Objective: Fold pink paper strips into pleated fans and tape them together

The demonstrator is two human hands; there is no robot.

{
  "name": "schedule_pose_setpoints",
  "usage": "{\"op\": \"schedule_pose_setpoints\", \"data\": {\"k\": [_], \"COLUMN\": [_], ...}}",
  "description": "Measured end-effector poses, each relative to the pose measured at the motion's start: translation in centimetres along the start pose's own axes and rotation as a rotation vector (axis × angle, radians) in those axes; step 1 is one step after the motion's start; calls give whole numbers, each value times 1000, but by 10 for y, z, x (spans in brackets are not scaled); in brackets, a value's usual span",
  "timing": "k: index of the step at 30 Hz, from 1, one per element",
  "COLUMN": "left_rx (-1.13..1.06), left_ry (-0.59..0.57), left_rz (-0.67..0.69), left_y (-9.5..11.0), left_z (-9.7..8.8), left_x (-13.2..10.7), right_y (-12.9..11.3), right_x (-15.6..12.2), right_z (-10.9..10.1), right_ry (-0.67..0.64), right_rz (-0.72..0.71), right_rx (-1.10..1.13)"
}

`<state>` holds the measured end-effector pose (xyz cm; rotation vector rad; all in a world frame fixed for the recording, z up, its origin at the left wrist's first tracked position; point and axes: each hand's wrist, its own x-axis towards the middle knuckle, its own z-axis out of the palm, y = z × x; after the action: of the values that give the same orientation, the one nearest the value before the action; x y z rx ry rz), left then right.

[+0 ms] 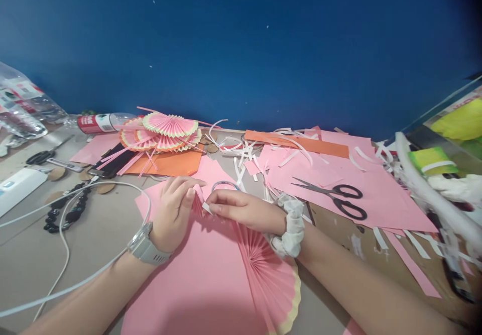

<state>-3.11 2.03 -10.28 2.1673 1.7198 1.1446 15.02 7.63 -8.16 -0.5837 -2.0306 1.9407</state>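
My left hand, a watch on its wrist, is closed around a small folded piece of pink paper. My right hand, with a white scrunchie at the wrist, pinches a small white paper piece against the folded paper's edge. Both hands are over a large pink sheet on the table. Beside it, partly under my right wrist, lies a pleated pink paper fan with a pale yellow rim. The left fingertips are partly hidden behind the folded paper.
Finished-looking pleated rosettes are stacked at the back left by a plastic bottle. Black-handled scissors lie on pink sheets to the right, among white strips. A white cable loops across the left side, near my left forearm.
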Motion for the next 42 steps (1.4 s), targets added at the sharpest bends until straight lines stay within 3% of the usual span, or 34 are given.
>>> {"op": "schedule_pose_setpoints", "data": {"k": [6,10,17,23,26,33,35,38,40,42], "left_rx": [8,62,26,-57,-87,-231,-323,-674,-927,-1047], "left_ry": [-158,-205,-159,-60,-88,-20,8,4,-24,-72], "left_rz": [-69,-93,-112,-153,-115,-153,-203,-386,-527,-602], "left_y": [5,6,1,-3,-4,1,6,17,24,29], "left_z": [6,0,-23,-3,6,6,5,4,3,2], "left_x": [3,7,21,28,28,21,19,20,21,23], "right_y": [10,13,5,-2,-4,0,0,-2,-4,-5], "right_x": [4,4,0,-1,-2,0,-1,-2,-2,-2], "right_z": [2,-1,-4,-5,-6,0,2,4,5,4], "right_ry": [-52,-59,-35,32,70,79,94,107,115,118], "right_rz": [-29,-8,15,-18,-27,8,15,16,13,12], "right_rx": [91,95,111,188,188,8,-46,-100,-120,-124]}}
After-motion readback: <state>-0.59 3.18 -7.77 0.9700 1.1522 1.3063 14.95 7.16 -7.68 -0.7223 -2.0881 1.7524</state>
